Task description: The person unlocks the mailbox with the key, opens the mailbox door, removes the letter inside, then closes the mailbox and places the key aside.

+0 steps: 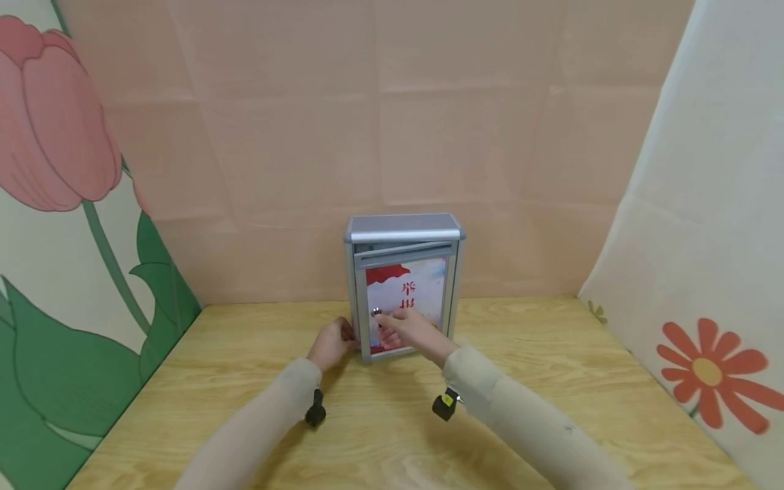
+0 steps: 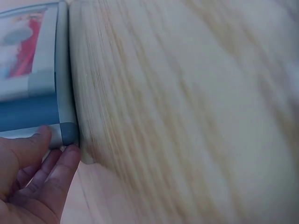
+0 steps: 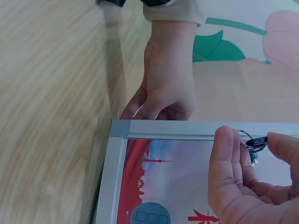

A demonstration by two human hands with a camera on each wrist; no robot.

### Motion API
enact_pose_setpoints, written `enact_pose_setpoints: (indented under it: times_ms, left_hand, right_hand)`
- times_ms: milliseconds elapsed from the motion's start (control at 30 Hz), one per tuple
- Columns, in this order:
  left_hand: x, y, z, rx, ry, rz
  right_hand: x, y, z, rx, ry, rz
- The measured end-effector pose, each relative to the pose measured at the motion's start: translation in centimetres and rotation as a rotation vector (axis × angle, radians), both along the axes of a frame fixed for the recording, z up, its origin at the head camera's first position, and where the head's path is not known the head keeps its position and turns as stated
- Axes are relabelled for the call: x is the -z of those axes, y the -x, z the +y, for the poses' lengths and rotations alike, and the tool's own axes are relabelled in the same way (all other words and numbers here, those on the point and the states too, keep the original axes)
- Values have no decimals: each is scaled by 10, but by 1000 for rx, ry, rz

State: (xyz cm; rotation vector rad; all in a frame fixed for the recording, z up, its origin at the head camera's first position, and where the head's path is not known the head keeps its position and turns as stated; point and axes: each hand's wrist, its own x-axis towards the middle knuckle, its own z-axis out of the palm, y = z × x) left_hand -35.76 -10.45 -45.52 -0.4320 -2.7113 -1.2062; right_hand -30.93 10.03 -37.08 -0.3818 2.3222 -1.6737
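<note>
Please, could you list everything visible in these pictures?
table: one, brown, foreground
box: one, grey, on table
door: one, grey, box's front, ajar
poster: one, white and red, on door
key set: one, black, before door
back cloth: one, pink, behind box
tulip cloth: one, white and pink, left
flower cloth: one, white and red, right
wrist cameras: two, black, beside sleeves
sleeves: two, pale, foreground
left grip: one, bare, holding box
right grip: one, bare, pinching key set

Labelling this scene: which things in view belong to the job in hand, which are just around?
Likely in the job:
metal box
keyring, pinched in the right grip
left grip, at the box's lower corner

Just around:
wood-grain table
pink backdrop
tulip-print cloth
red-flower cloth
</note>
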Motion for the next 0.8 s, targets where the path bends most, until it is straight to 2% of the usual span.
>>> enact_pose_setpoints:
  times_ms: [233, 500, 800]
  left_hand:
    - [1, 0, 0, 2, -31, -1]
    - [5, 2, -4, -1, -12, 8]
    - [3, 1, -1, 0, -15, -10]
  right_hand:
    - [2, -18, 15, -75, -5, 32]
    - [5, -39, 43, -156, 81, -11]
    - [-12, -57, 99, -303, -56, -47]
